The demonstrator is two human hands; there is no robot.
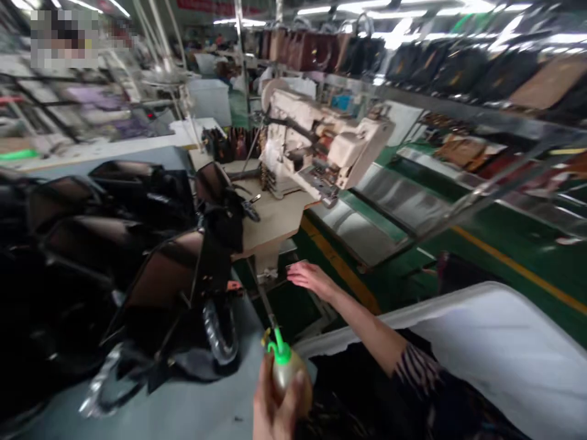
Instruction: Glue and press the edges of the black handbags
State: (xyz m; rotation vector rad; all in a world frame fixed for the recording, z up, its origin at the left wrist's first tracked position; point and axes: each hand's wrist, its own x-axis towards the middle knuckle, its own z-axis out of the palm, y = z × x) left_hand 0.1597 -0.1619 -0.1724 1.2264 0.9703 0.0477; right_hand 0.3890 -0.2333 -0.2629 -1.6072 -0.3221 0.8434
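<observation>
- Bottle with a green nozzle is sitting near, at the bottom middle. The left hand is wrapping closed around its body. The nozzle is pointing up and away, which is probably keeping the contents from dripping.
- The right hand is hanging farther out, fingers lying flat and apart, gripping nothing that shows. It is hovering just below the near edge of the table, close to its leg.
- The sewing machine is standing on that table, beyond both hands.
- Black bags are lying piled on the left, likely for easy reach from the machine.
- White cloth is covering the near right, beside the right forearm.
</observation>
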